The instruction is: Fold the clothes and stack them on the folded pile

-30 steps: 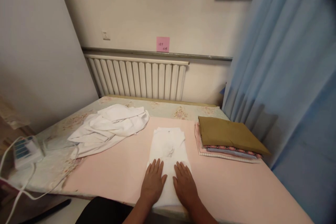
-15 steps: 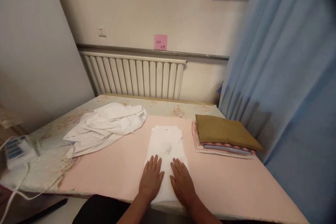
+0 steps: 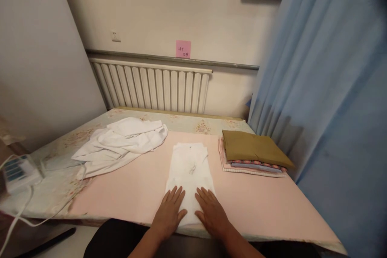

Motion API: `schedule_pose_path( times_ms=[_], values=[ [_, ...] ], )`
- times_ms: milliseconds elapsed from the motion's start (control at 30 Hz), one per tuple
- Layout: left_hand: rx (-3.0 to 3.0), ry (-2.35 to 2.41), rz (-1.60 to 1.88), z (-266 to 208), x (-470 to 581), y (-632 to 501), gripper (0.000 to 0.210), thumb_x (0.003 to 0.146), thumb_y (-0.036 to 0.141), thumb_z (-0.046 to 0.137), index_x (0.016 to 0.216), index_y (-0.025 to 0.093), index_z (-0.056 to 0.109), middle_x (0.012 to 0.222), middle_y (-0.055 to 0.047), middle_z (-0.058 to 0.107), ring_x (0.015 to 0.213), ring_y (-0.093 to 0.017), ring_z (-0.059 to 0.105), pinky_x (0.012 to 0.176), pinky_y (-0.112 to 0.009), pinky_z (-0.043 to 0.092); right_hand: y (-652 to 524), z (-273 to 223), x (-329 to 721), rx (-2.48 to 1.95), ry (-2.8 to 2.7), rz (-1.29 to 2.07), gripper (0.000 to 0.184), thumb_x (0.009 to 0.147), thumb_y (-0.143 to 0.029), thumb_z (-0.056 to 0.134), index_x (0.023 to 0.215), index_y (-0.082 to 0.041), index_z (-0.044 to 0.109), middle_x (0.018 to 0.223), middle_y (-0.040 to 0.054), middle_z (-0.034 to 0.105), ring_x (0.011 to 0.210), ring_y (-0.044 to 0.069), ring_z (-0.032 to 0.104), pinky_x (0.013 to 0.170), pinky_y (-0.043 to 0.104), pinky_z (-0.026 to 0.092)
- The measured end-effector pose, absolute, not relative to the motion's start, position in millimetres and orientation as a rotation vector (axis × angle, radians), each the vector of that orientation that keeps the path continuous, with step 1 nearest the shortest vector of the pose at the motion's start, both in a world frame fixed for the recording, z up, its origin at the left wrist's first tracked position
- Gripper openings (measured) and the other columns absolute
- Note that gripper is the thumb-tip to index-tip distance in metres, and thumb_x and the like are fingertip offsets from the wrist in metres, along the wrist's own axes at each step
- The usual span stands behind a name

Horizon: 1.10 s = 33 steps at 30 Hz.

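Observation:
A white garment, folded into a long narrow rectangle with a small dark print on it, lies flat in front of me. My left hand rests palm down on its near left edge, fingers outstretched. On the near right edge lies my right hand, also flat with its fingers apart. Neither hand grips the cloth. Beneath it is a pink mat spread over the table.
A crumpled white cloth lies at the left. To the right is a stack of folded clothes, olive on top. A power strip with white cords occupies the left edge. A radiator and a blue curtain border the table.
Both hands have slid slightly toward me along the white garment, staying flat. The camera view has shifted a little; the cloth pile and the stack lie as before.

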<state>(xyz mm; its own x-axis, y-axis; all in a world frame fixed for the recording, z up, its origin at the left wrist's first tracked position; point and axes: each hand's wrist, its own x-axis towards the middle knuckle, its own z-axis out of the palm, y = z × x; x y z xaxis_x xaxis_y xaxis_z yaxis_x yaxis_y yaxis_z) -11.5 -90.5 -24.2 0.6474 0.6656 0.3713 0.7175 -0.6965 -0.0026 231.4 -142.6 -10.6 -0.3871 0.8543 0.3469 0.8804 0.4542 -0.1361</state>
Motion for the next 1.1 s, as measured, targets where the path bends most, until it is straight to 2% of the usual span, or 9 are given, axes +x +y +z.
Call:
schedule_pose_path(
  times_ms=[167, 233, 333, 500, 600, 700, 767, 967, 1100],
  values=[
    [-2.818, -0.924, -0.545, -15, -33, -110, 0.071, 0.09, 0.053, 0.05, 0.151, 0.027, 0.022, 0.154, -0.007, 0.035, 0.141, -0.026, 0.031, 0.114, -0.045, 0.032, -163, -10, 252, -1.381, -2.419, -0.034, 0.067, 0.083, -0.038, 0.063, 0.143, -0.016, 0.042, 0.149, 0.0116, 0.041, 0.14, 0.026, 0.032, 0.115, 0.046, 0.03],
    [-2.779, -0.918, -0.589, -20, -38, -113, 0.064, 0.092, 0.043, 0.051, 0.149, 0.027, 0.028, 0.151, -0.007, 0.04, 0.14, -0.025, 0.033, 0.113, -0.044, 0.035, -167, -12, 257, -1.395, -2.394, -0.04, 0.063, 0.082, -0.033, 0.063, 0.14, -0.016, 0.046, 0.146, 0.0122, 0.045, 0.138, 0.025, 0.036, 0.115, 0.045, 0.032],
    [-2.682, -0.912, -0.648, -32, -41, -116, 0.056, 0.091, 0.023, 0.049, 0.145, 0.025, 0.036, 0.145, -0.008, 0.049, 0.137, -0.024, 0.039, 0.11, -0.042, 0.04, -169, -18, 260, -1.416, -2.378, -0.085, 0.057, 0.078, -0.016, 0.056, 0.135, -0.015, 0.051, 0.142, 0.0115, 0.05, 0.135, 0.024, 0.041, 0.113, 0.044, 0.035],
    [-2.615, -0.954, -0.728, -46, -47, -116, 0.072, 0.08, 0.001, 0.04, 0.147, 0.026, 0.033, 0.141, -0.006, 0.054, 0.134, -0.021, 0.043, 0.11, -0.041, 0.042, -164, -29, 268, -1.424, -2.365, -0.125, 0.071, 0.065, -0.004, 0.044, 0.134, -0.018, 0.054, 0.139, 0.0071, 0.054, 0.133, 0.02, 0.045, 0.112, 0.04, 0.037],
    [-2.668, -1.03, -0.851, -47, -52, -110, 0.065, 0.083, 0.006, 0.041, 0.144, 0.028, 0.038, 0.14, -0.005, 0.055, 0.132, -0.021, 0.046, 0.108, -0.039, 0.044, -157, -33, 276, -1.386, -2.282, -0.145, 0.058, 0.073, -0.009, 0.045, 0.127, -0.021, 0.06, 0.133, 0.0066, 0.059, 0.128, 0.02, 0.05, 0.107, 0.04, 0.043],
    [-2.713, -1.051, -1.027, -45, -55, -103, 0.045, 0.091, 0.024, 0.041, 0.134, 0.028, 0.052, 0.133, -0.006, 0.061, 0.129, -0.023, 0.05, 0.102, -0.04, 0.049, -152, -29, 280, -1.331, -2.172, -0.14, 0.041, 0.083, -0.016, 0.045, 0.117, -0.023, 0.066, 0.122, 0.007, 0.067, 0.12, 0.021, 0.057, 0.099, 0.041, 0.049],
    [-2.72, -1.059, -1.116, -41, -55, -103, 0.04, 0.093, 0.031, 0.039, 0.129, 0.028, 0.057, 0.128, -0.006, 0.064, 0.127, -0.024, 0.052, 0.101, -0.041, 0.05, -151, -22, 282, -1.311, -2.11, -0.113, 0.036, 0.087, -0.019, 0.043, 0.113, -0.024, 0.067, 0.115, 0.0059, 0.07, 0.113, 0.021, 0.062, 0.098, 0.042, 0.05],
    [-2.681, -1.198, -1.28, -14, -56, -136, 0.042, 0.093, 0.023, 0.034, 0.128, 0.033, 0.056, 0.124, -0.001, 0.066, 0.12, -0.021, 0.058, 0.104, -0.043, 0.048, -184, 13, 284, -1.268, -1.918, 0.031, 0.03, 0.092, -0.039, 0.045, 0.108, -0.027, 0.067, 0.105, 0.005, 0.072, 0.102, 0.024, 0.066, 0.1, 0.043, 0.047],
    [-2.716, -1.532, -1.456, 18, -51, -158, 0.028, 0.093, 0.036, 0.042, 0.111, 0.031, 0.063, 0.108, -0.002, 0.072, 0.1, -0.022, 0.067, 0.082, -0.033, 0.058, -210, 42, 278, -1.366, -1.733, 0.273, 0.035, 0.093, -0.046, 0.04, 0.096, -0.027, 0.069, 0.09, 0.0072, 0.072, 0.085, 0.025, 0.068, 0.075, 0.035, 0.055]
  ],
)
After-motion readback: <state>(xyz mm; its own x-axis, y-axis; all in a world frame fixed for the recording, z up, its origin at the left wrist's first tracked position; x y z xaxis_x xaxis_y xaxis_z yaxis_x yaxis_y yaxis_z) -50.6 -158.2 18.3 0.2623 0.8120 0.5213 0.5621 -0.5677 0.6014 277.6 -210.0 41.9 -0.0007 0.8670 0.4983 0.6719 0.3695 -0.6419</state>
